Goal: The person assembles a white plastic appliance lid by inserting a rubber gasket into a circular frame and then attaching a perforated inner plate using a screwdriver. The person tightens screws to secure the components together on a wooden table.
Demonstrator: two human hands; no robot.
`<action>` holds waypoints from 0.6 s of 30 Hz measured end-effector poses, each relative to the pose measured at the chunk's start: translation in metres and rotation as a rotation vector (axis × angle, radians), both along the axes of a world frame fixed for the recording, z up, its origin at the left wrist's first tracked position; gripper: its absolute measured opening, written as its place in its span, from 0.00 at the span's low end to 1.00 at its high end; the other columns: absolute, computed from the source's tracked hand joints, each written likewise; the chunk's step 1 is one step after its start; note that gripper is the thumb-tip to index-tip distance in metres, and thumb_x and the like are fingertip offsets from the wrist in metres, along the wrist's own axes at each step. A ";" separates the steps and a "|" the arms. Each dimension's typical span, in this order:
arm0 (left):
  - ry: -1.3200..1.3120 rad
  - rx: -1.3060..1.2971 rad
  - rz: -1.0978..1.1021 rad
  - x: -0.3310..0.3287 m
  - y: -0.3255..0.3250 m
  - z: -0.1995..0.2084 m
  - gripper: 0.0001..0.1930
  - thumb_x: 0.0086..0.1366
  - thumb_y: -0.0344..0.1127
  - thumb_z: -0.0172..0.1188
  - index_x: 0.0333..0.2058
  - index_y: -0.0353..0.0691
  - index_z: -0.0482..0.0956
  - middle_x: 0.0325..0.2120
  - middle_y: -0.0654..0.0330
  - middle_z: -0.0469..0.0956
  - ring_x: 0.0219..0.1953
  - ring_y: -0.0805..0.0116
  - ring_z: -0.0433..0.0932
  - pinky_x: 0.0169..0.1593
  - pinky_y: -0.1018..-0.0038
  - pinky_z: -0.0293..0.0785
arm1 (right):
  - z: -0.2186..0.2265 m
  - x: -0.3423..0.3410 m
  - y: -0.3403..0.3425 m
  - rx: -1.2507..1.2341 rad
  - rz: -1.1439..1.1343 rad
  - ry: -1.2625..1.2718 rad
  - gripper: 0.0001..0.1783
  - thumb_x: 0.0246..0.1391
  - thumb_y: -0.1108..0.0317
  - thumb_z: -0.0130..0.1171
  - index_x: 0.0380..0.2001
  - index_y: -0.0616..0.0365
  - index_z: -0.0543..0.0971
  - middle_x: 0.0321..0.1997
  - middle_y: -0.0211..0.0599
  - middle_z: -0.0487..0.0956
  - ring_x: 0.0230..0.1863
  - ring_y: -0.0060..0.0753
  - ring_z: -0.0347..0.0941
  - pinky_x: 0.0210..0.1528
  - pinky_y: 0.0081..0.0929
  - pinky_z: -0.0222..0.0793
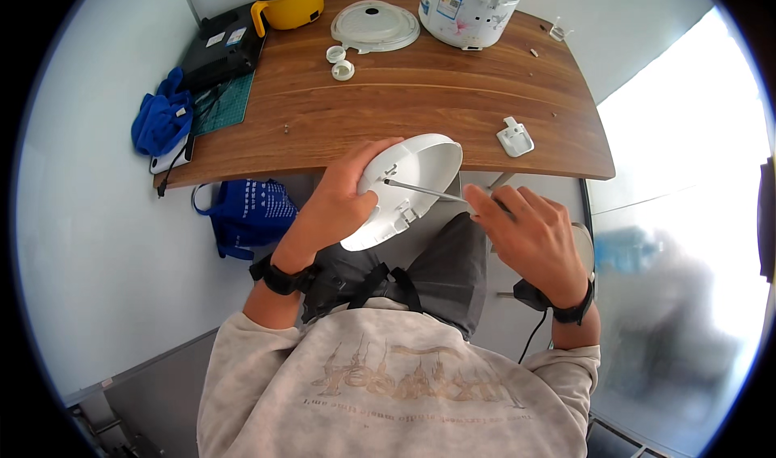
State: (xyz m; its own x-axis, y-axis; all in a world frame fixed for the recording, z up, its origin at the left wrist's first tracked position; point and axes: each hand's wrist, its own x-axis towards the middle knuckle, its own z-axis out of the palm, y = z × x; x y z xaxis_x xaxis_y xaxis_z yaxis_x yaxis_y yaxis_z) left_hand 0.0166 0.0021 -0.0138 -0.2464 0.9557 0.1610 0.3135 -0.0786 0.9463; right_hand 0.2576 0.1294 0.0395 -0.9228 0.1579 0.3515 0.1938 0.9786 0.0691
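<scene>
My left hand (341, 203) grips the rim of a white plastic rice-cooker lid shell (432, 167), held tilted above my lap just off the table's front edge. Its hollow inner side faces right. In my right hand (533, 236) is a screwdriver (427, 189); the fingers wrap its handle and mostly hide it. The metal shaft reaches left into the shell, its tip at a small fitting near the left side. Whether a screw sits under the tip is too small to tell.
On the wooden table (404, 106) stand a white rice-cooker body (469, 13), a yellow pot (291, 4), a round white inner lid (375, 28), two small white rings (343, 71) and a white plastic piece (515, 138). A blue cloth (163, 117) lies at left; a blue bag (252, 215) is below.
</scene>
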 end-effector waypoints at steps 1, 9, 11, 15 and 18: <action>-0.004 -0.002 0.011 0.001 0.000 -0.003 0.34 0.46 0.20 0.46 0.57 0.33 0.69 0.52 0.45 0.74 0.54 0.50 0.73 0.60 0.68 0.66 | -0.005 0.000 -0.002 -0.032 -0.012 -0.001 0.23 0.48 0.72 0.65 0.50 0.50 0.77 0.30 0.28 0.71 0.25 0.25 0.70 0.22 0.24 0.68; 0.007 0.049 0.068 0.005 -0.005 0.008 0.35 0.45 0.18 0.45 0.58 0.35 0.68 0.52 0.47 0.73 0.54 0.49 0.73 0.60 0.66 0.66 | -0.037 0.000 -0.022 -0.651 -0.083 0.185 0.19 0.52 0.69 0.66 0.48 0.56 0.78 0.24 0.34 0.75 0.22 0.33 0.73 0.22 0.27 0.68; -0.009 0.042 0.080 0.006 -0.005 0.013 0.35 0.45 0.18 0.45 0.58 0.35 0.67 0.51 0.47 0.73 0.54 0.49 0.73 0.60 0.66 0.66 | -0.043 0.000 -0.030 -0.898 -0.149 0.186 0.18 0.55 0.69 0.64 0.48 0.59 0.77 0.24 0.31 0.75 0.21 0.30 0.72 0.22 0.24 0.66; 0.084 0.098 0.133 0.007 -0.002 0.016 0.35 0.46 0.18 0.45 0.58 0.36 0.67 0.51 0.47 0.73 0.54 0.49 0.73 0.60 0.66 0.66 | -0.049 -0.005 -0.029 -1.667 -0.251 0.127 0.16 0.63 0.62 0.57 0.47 0.63 0.77 0.23 0.28 0.72 0.17 0.14 0.60 0.20 0.15 0.55; 0.128 0.129 0.175 0.006 0.002 0.013 0.34 0.47 0.19 0.45 0.58 0.36 0.67 0.50 0.47 0.73 0.54 0.49 0.73 0.59 0.66 0.66 | -0.050 -0.010 -0.028 -2.162 -0.232 0.118 0.20 0.66 0.56 0.53 0.48 0.63 0.75 0.23 0.27 0.69 0.16 0.11 0.55 0.17 0.12 0.49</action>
State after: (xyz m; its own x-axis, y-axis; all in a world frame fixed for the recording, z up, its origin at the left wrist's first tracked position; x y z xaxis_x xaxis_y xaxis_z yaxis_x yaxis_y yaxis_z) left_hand 0.0226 0.0045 -0.0008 -0.3757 0.8701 0.3192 0.4493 -0.1302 0.8838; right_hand 0.2472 0.1009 -0.0106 -0.8277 0.3531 -0.4362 0.2065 -0.5312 -0.8217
